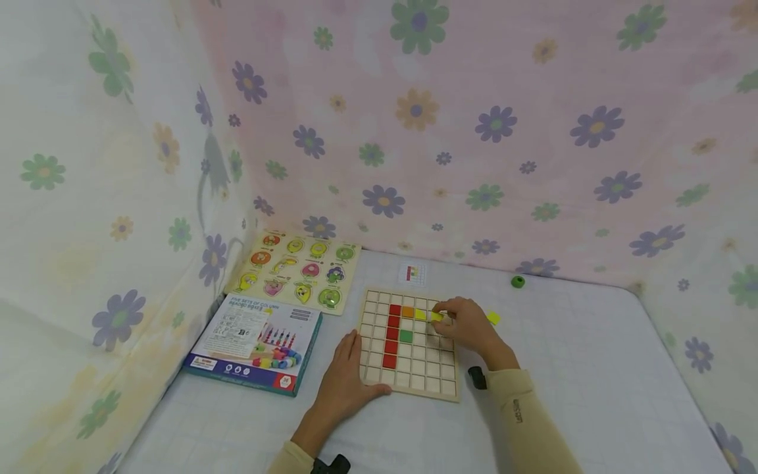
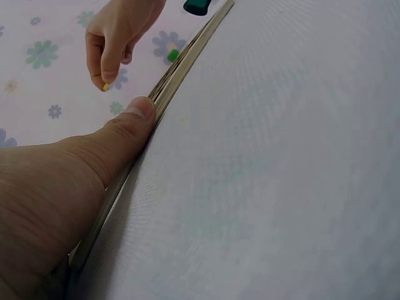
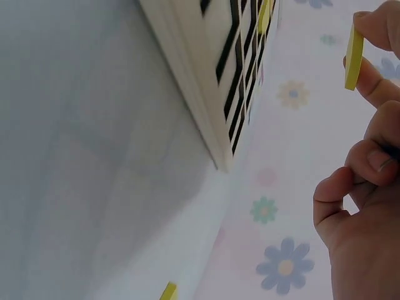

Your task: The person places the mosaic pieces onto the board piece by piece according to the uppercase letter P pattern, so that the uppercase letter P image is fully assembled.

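Note:
A square wooden grid board point(image 1: 426, 368) lies on the table, with a column of red tiles point(image 1: 391, 336). To the right of that column are an orange tile point(image 1: 408, 312), a yellow tile on the board point(image 1: 420, 315) and a green tile point(image 1: 405, 336). My right hand point(image 1: 464, 324) pinches another yellow tile point(image 3: 354, 59) between thumb and fingertip, over the board's upper right cells. Along the board's left edge rests my left hand point(image 1: 346, 382), fingers extended, its thumb against the near edge. One loose yellow tile point(image 1: 493, 318) lies just right of the board.
Behind the board is a small pattern card point(image 1: 412, 273). At left, a fruit puzzle board point(image 1: 314, 316) lies behind a boxed bead set point(image 1: 249, 342). A green bead point(image 1: 518, 282) stands at the back right. Flowered cloth walls point(image 1: 438, 178) border the table.

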Tool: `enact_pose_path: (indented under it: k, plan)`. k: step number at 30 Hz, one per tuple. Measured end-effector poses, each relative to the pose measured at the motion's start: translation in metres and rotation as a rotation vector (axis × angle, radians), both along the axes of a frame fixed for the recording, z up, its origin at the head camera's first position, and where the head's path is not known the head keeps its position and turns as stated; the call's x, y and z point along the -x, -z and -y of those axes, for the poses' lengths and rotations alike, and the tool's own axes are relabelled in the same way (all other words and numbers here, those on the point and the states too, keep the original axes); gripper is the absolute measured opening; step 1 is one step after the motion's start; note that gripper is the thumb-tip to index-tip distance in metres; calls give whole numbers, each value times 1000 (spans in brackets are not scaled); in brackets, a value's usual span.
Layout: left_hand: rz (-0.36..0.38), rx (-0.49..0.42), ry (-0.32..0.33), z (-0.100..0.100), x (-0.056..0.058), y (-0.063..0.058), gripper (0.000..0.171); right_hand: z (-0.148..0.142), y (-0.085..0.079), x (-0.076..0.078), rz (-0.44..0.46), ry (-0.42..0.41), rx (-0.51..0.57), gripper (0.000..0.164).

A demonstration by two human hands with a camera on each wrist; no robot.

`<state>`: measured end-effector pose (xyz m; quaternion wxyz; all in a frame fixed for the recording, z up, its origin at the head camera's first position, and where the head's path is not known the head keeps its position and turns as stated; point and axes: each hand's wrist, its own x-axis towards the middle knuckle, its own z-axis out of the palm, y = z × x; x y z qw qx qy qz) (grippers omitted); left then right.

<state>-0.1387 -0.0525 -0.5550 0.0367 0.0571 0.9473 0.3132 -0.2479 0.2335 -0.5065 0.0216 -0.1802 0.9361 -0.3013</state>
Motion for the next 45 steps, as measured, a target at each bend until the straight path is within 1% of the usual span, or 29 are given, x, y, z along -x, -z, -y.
enact_pose_path:
  k: [5,10,13,16,21,24,32,39,45]
  plan:
    - [7,-20,-6,-1,-1,1,132,12,2,-8,4,-45,-12,24]
    - [6,-17,-7,-1,-3,3,132,20,8,-16,-6,-88,-20,21]
    - [-7,-11,-1,-1,-3,4,132,23,12,-20,-17,-110,-28,21]
    - [-15,-8,3,-1,-3,3,133,24,15,-20,-34,-140,-31,20]
    - [-6,-14,-6,0,-2,1,132,27,17,-18,-49,-172,-75,19]
    - [-9,-16,-4,0,-1,2,131,28,18,-17,-42,-168,-100,20]
    - [1,-24,-10,0,-2,3,131,28,21,-19,-14,-155,-105,20]
    - [1,-12,-8,-1,-2,5,131,26,22,-17,-12,-177,-115,22]
    - [-8,-11,-9,0,-1,4,131,28,23,-15,16,-158,-116,23]
